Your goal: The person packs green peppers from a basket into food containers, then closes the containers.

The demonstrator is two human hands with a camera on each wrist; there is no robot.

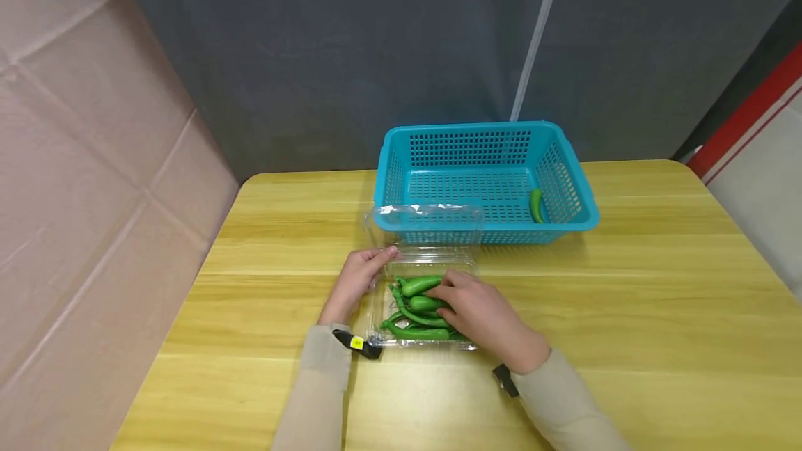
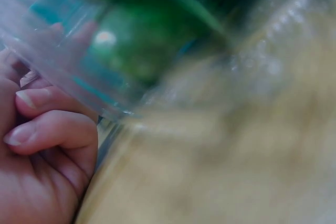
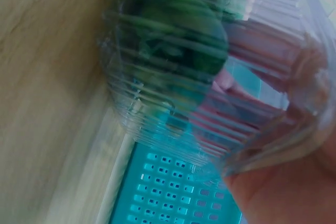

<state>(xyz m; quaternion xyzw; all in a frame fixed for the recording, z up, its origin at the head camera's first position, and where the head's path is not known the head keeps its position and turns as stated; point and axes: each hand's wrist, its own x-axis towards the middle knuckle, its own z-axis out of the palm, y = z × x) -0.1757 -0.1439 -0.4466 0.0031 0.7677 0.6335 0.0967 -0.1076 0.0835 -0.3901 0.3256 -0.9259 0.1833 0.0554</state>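
Note:
A clear plastic clamshell box (image 1: 376, 319) with its lid (image 1: 422, 225) raised stands on the table, holding several green chili peppers (image 1: 420, 334). My left hand (image 1: 358, 277) grips the box's left edge near the hinge, thumb on the rim. In the left wrist view, curled fingers (image 2: 58, 129) show beside the clear wall. My right hand (image 1: 479, 308) reaches into the box from the right, its bent fingers pinching a green chili pepper (image 1: 427, 304) among the others. Through the ribbed wall in the right wrist view, those fingers (image 3: 231, 108) appear next to blurred green peppers (image 3: 168, 40).
Behind the box sits a blue perforated basket (image 1: 485, 129), one green chili pepper (image 1: 536, 206) lying at its right end. The raised lid overlaps the basket's front wall in the head view. A dark panel (image 1: 313, 54) borders the back of the wooden table (image 1: 658, 284).

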